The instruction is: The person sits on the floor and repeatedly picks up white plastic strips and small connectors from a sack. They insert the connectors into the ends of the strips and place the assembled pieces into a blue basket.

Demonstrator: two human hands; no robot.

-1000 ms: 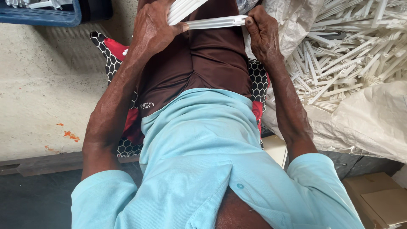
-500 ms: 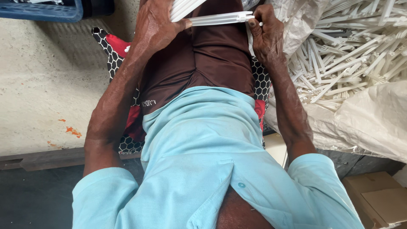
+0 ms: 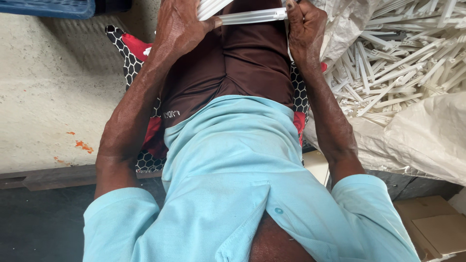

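Frame's top edge crops the left hand and right hand, fingers pinching a smooth white plastic strip (more heaped in the woven sack).

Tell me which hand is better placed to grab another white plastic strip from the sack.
Probably the right hand. It sits right beside the pale woven sack heaped with white plastic strips, while the left hand already clutches a bundle of strips on the far side.
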